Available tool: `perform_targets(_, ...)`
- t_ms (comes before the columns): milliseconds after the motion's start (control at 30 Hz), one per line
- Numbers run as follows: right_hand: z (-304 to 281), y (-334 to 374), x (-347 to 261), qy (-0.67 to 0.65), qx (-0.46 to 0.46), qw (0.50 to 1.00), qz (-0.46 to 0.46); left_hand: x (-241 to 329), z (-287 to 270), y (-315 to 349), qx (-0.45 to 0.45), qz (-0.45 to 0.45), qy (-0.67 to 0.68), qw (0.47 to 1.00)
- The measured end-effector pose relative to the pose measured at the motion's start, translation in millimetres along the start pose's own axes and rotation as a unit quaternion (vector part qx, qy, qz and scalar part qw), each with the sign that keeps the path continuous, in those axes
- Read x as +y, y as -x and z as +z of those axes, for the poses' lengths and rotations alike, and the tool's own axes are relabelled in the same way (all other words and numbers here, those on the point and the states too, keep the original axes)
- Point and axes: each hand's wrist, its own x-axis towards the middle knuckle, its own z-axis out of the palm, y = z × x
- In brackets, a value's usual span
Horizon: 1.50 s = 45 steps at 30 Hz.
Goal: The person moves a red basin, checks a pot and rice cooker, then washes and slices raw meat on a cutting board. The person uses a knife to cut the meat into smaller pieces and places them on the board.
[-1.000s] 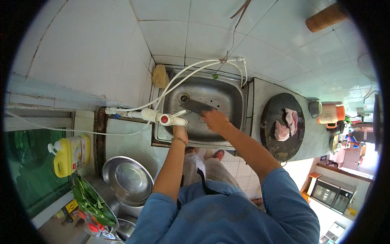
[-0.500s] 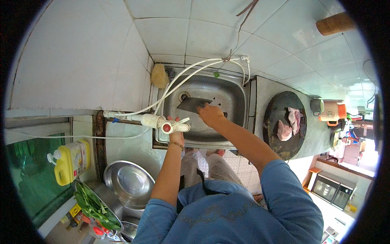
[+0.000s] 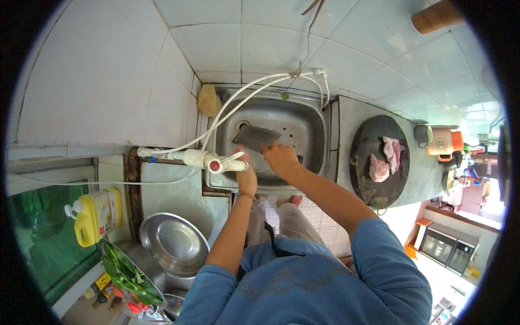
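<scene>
A dark, broad-bladed cleaver (image 3: 257, 137) lies flat over the steel sink (image 3: 311, 122), held by my right hand (image 3: 283, 161), whose fingers are closed near the blade's right end. The cleaver's handle end shows dark beside my palm. My left hand (image 3: 247, 172) is right by the white tap (image 3: 222, 164) with its red-capped end, partly behind the spout. Its fingers are smeared by motion and reach close to the blade's lower left edge; whether they touch it I cannot tell. Small dark bits dot the sink floor right of the blade.
A round, dark chopping board (image 3: 360, 154) with two pieces of raw meat (image 3: 391, 154) is right of the sink. White hoses (image 3: 246, 93) arch over the sink's left side. A sponge (image 3: 209, 101) sits in the far left corner; metal basins (image 3: 176, 244) and a yellow jug (image 3: 97, 216) are left.
My left hand has moved from under the tap spout rightward toward the blade. The cleaver, still in my right hand, is turned slightly. The whole view has shifted a little.
</scene>
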Motion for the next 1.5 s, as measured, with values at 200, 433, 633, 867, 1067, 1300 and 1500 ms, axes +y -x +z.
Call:
perform_targets(200,2.7,54.0,-9.6,-0.001,-0.006,0.998,-0.06,20.5,-8.3,10.7,-0.291,0.096,-0.186,0.933)
perform_targets(433,-16.1,93.2,-4.8,-0.047,0.025,0.995,-0.09,46.7,-36.1,-13.9,-0.299,0.111,-0.382,0.867)
perform_targets(633,-21.3,106.8,3.5,-0.025,0.033,0.996,-0.079,36.4,-20.3,-7.8,-0.285,0.156,-0.394,0.86)
perform_targets(867,-16.2,128.9,9.0,-0.15,0.038,0.988,0.02,36.7,-23.6,-13.9,-0.13,0.116,-0.458,0.872)
perform_targets(1067,-14.7,114.4,-10.9,-0.181,-0.012,0.982,0.045,169.9,23.1,17.9,-0.111,0.376,-0.35,0.85)
perform_targets(1300,-33.0,117.7,-28.7,-0.365,0.084,0.924,0.079,283.0,-66.2,11.2,-0.007,0.398,-0.579,0.712)
perform_targets(1500,-27.8,124.7,-13.9,-0.518,0.157,0.832,0.122,266.2,-84.3,24.7,-0.059,0.307,-0.645,0.698)
